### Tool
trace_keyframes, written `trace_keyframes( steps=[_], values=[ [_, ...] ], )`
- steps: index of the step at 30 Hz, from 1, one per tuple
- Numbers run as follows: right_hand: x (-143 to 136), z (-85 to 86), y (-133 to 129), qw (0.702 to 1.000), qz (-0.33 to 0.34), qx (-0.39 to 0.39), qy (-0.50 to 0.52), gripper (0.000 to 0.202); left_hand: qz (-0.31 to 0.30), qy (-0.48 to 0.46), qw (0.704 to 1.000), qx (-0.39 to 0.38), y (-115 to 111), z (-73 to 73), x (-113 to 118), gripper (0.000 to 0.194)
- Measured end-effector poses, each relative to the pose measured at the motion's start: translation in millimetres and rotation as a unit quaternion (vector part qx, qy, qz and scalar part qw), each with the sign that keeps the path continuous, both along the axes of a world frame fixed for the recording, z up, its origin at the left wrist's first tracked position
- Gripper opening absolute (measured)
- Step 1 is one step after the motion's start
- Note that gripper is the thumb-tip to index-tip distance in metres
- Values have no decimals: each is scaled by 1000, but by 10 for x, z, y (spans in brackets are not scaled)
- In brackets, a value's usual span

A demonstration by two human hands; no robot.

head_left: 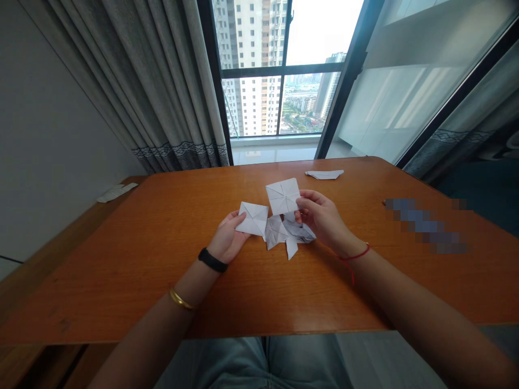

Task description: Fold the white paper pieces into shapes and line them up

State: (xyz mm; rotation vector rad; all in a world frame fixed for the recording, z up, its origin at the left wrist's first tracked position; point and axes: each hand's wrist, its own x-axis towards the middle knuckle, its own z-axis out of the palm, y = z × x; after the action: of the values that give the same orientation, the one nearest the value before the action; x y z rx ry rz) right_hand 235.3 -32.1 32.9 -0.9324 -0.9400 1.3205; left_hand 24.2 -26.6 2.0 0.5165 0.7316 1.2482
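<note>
The left hand (pixel 227 236) is nearly closed, its thumb laid over the left corner of a folded paper square (pixel 253 219) and its fingers underneath. Creases cross on the square's upper face and meet near its middle. The right hand (pixel 325 217) pinches a second paper square (pixel 283 196) by its right edge between thumb and fingers, tilted so that its creased face shows; creases run out from its centre. Both squares are held above the middle of the bench (pixel 162 270), the second one nearer the far edge.

Below them, around the bench's middle, lies a cluster of folded papers (pixel 288 233), partly hidden by the squares and the right hand's fingers; one pointed end sticks out toward the near edge. Whether the first square touches this cluster, I cannot tell. A long, narrow folded paper strip (pixel 324 175) rests near the far edge, toward the far right corner. Near the right edge is a blurred object (pixel 424 222), too pixelated to identify. Beyond the bench's left edge, near the far left corner, a white paper (pixel 117 193) lies on a wooden surface (pixel 52 254).
</note>
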Motion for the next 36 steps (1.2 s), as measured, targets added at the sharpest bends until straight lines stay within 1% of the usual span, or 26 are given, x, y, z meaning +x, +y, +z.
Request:
trace_keyframes(
  steps=[3,4,5,6,10,12,15,17,19,20,21,22,24,26,27,28,29,30,31,32,33,34,35,36],
  values=[
    [-141,9,-121,993,112,-29,24,32,-8,-13,999,34,-53,17,51,24],
    [-193,-7,-152,990,138,-36,16,32,-12,-12,999,39,-78,27,68,23],
    [-242,-31,-174,988,149,-40,7,32,-14,-10,999,42,-104,40,85,23],
    [-286,-62,-188,988,148,-44,-1,31,-15,-9,999,44,-131,57,101,21],
    [-406,-186,-196,992,99,-81,-17,26,-15,-42,997,59,-232,131,173,14],
    [-444,-219,-204,992,91,-89,-22,25,-29,-57,995,74,-269,147,211,22],
    [-461,-232,-210,991,100,-77,-43,23,-28,-32,994,102,-292,121,250,28],
    [-411,-220,-181,989,104,-51,-96,25,-7,-7,994,108,-278,88,249,27],
    [-294,-195,-115,979,65,-2,-193,27,20,2,995,103,-244,66,225,25],
    [-218,-181,-75,966,38,26,-256,25,34,1,994,99,-223,64,206,25],
    [-138,-166,-36,944,18,48,-326,23,47,-1,994,95,-203,68,186,26],
    [-62,-152,-3,916,12,62,-397,22,57,-4,994,90,-186,76,168,28],
    [49,-137,27,844,48,73,-529,23,66,-7,995,72,-168,99,141,32],
    [82,-138,5,771,86,78,-626,29,61,-8,997,48,-169,120,133,35],
    [72,-144,-18,741,91,81,-660,34,56,-9,998,35,-175,127,135,36],
    [53,-152,-42,720,91,84,-683,39,50,-10,998,23,-180,130,138,37],
    [30,-160,-63,707,88,86,-697,42,46,-12,999,11,-183,129,141,37],
    [12,-166,-75,703,84,89,-701,42,43,-13,999,-1,-182,124,142,37],
    [2,-169,-77,706,84,91,-697,39,42,-14,999,-11,-177,116,140,36],
    [3,-167,-68,717,85,92,-686,33,43,-13,999,-20,-168,106,135,36],
    [16,-161,-52,733,91,91,-668,27,46,-10,999,-26,-158,94,127,35],
    [36,-148,-30,756,102,88,-641,20,51,-7,998,-29,-147,83,119,35],
    [61,-131,-8,785,115,81,-603,16,56,-1,998,-31,-139,74,110,35],
    [84,-108,10,821,129,70,-552,15,59,9,998,-32,-136,67,105,36]
  ],
)
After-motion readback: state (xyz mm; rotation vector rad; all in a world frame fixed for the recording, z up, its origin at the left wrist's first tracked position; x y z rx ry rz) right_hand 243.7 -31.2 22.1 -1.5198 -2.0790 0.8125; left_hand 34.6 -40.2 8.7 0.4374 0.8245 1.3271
